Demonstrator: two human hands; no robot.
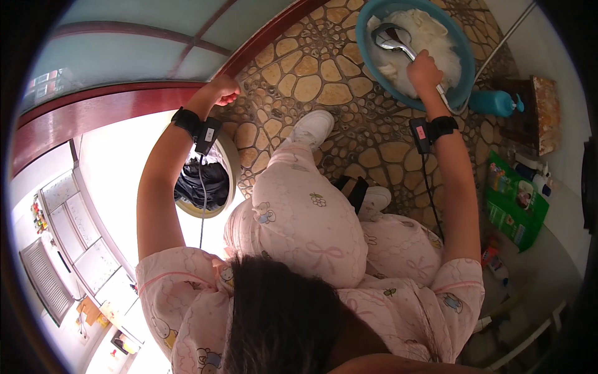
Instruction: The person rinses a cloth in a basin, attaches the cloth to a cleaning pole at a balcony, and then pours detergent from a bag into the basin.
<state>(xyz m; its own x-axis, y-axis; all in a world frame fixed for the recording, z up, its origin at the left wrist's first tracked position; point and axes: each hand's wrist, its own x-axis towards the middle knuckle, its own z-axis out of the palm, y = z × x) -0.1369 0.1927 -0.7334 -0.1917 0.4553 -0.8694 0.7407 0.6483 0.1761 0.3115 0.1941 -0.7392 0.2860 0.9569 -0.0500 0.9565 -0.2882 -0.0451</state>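
Observation:
My right hand (pixel 424 71) grips the handle of a chrome handheld shower head (pixel 391 38) over a blue plastic basin (pixel 363 51). In the basin, whitish cloth (pixel 427 22) lies in cloudy, sudsy water. No spray can be made out from the shower head. At the upper left my left hand (pixel 225 90) is curled, fingers drawn in, beside the dark red door frame (pixel 154 95). I see nothing held in it; whether it touches the frame is unclear.
Below my left arm stands a pale bucket (pixel 232 163) of dark clothes (pixel 205 183). A teal pump bottle (pixel 493 103) lies by the basin, near a worn wooden stool (pixel 544 114). The shower hose (pixel 497 46) runs up the right wall. A green detergent bag (pixel 516 203) lies lower right.

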